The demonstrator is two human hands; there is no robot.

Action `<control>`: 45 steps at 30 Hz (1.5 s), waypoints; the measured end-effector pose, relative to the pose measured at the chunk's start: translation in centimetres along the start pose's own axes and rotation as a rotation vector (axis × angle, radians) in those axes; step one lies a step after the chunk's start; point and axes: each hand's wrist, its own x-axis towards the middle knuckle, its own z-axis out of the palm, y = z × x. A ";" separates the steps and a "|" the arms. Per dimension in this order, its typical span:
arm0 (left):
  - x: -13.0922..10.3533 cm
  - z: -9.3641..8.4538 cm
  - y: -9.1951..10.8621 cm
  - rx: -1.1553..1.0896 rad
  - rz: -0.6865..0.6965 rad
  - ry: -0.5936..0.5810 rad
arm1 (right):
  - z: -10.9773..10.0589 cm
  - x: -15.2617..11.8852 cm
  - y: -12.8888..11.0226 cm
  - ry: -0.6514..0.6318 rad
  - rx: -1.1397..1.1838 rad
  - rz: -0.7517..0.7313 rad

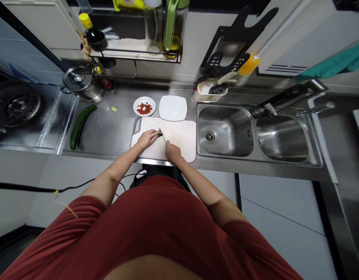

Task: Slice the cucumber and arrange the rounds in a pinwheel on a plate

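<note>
Green piece [160, 134] at tips of left grip [148, 139], beside knife [162, 134].

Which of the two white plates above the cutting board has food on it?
The round plate, on the left: chopped red pieces lie on it. The squarish plate to its right is bare.
</note>
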 end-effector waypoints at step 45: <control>-0.1 0.1 0.0 0.059 0.016 0.014 | -1.1 1.8 -1.2 0.019 0.049 0.009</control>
